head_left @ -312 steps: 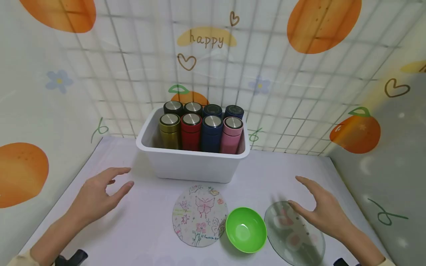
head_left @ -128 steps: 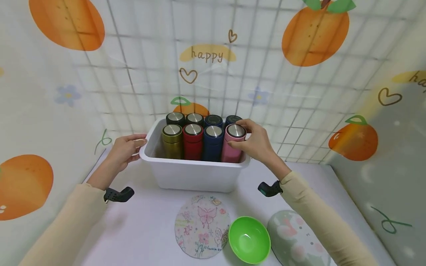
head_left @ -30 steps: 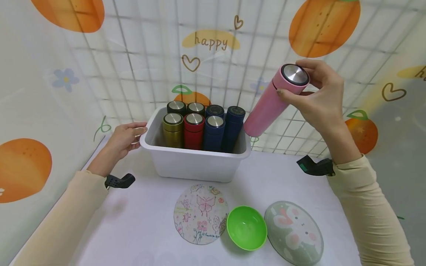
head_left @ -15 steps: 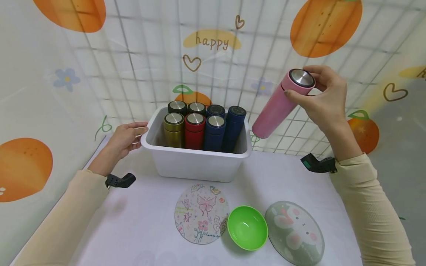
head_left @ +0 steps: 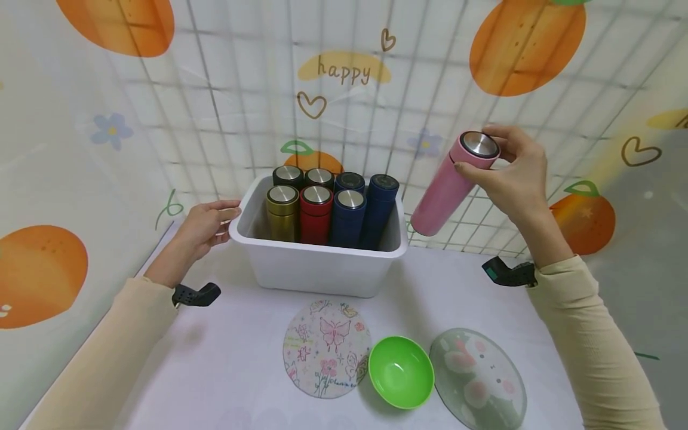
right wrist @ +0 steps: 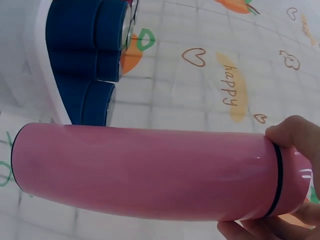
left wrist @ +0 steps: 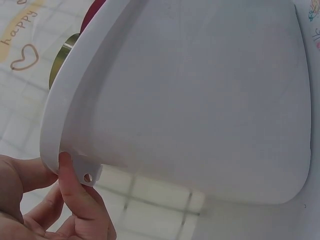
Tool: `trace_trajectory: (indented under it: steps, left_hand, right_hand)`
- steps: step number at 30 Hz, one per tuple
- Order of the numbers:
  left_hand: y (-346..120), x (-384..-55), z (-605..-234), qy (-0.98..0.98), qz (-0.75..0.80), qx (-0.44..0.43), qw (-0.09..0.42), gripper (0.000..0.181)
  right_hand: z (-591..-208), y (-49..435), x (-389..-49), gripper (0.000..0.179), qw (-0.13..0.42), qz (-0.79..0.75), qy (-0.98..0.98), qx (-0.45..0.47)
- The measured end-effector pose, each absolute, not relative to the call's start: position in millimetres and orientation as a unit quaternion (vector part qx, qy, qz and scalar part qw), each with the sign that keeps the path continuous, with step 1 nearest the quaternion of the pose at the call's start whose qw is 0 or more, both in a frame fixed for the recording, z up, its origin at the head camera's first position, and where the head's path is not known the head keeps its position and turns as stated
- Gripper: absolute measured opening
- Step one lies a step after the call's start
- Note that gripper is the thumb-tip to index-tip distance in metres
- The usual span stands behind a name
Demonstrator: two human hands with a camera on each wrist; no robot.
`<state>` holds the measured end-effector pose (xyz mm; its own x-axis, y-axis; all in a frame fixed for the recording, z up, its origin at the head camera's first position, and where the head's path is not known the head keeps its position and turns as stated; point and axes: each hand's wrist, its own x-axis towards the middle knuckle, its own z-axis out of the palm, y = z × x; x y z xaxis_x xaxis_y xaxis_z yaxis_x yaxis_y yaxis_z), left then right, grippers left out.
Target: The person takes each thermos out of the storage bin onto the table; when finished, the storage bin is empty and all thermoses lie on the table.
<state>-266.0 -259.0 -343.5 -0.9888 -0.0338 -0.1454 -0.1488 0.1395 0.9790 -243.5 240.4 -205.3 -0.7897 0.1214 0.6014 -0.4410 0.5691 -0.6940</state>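
My right hand (head_left: 513, 173) grips a pink thermos (head_left: 443, 188) near its steel-topped lid. The thermos hangs tilted in the air to the right of a white plastic bin (head_left: 322, 269), its base toward the bin. In the right wrist view the pink thermos (right wrist: 145, 172) lies across the picture, thumb and fingers around the lid end. My left hand (head_left: 201, 230) pinches the bin's left rim, also seen as the bin wall (left wrist: 200, 100) in the left wrist view. Inside the bin stand a gold thermos (head_left: 282, 218), a red thermos (head_left: 315, 218), and several dark blue and black ones.
In front of the bin lie a round butterfly mat (head_left: 322, 352), a green bowl (head_left: 400, 371) and a round rabbit mat (head_left: 478, 379). A printed curtain over a wire grid (head_left: 344, 119) stands close behind.
My left hand has moved onto the bin's rim. My right hand has lifted the pink thermos out and to the right, lowering it slightly in the last half second.
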Motion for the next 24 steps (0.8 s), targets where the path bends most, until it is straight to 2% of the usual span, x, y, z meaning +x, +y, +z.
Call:
trace_trajectory:
  steps: [24]
  left_hand:
    - [-260.4,-264.8,-344.7,0.750,0.657,-0.065,0.042,0.048]
  right_hand:
    - [-249.4,234.3,-260.3,0.063,0.254,0.397,-0.878,0.081]
